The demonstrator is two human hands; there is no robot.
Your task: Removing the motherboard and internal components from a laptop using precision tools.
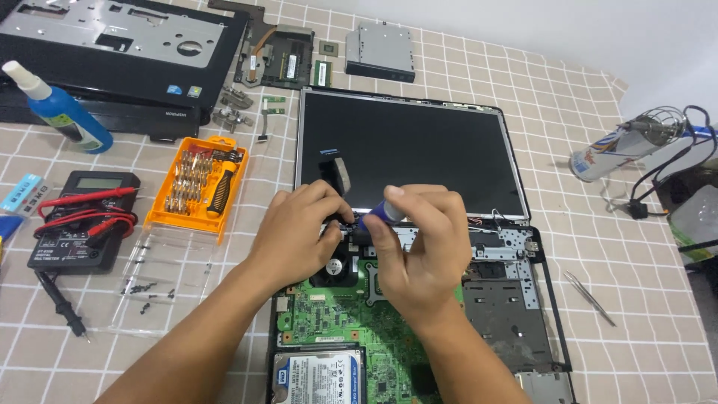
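Nearest the camera, at the surface's [598, 112] near edge, a hard drive [318, 378] sits in the open laptop base [516, 307], just below the green motherboard [336, 322]. Both forearms reach over it. The right hand [419, 239] is closed around a screwdriver [380, 214] with a blue handle, its tip pointing down near the black fan [333, 265] by the hinge edge of the base. The left hand [299, 224] rests just beside it, fingers curled and touching the base by the fan; whether it pinches anything I cannot tell. Behind the hands the dark screen [411, 146] lies flat, joined to the base.

Toward the left edge lie an orange bit case [198, 183] and its clear lid [161, 280] with small black screws, then a black multimeter [82, 217] with red leads. At the far left corner a blue spray bottle [63, 112] lies beside a black palmrest cover [120, 52]. Along the far edge sit a small board with heatsink [277, 56] and a grey optical drive [381, 52]. Near the right edge lie tweezers [591, 299] and, farther back, a can [609, 153] on its side.
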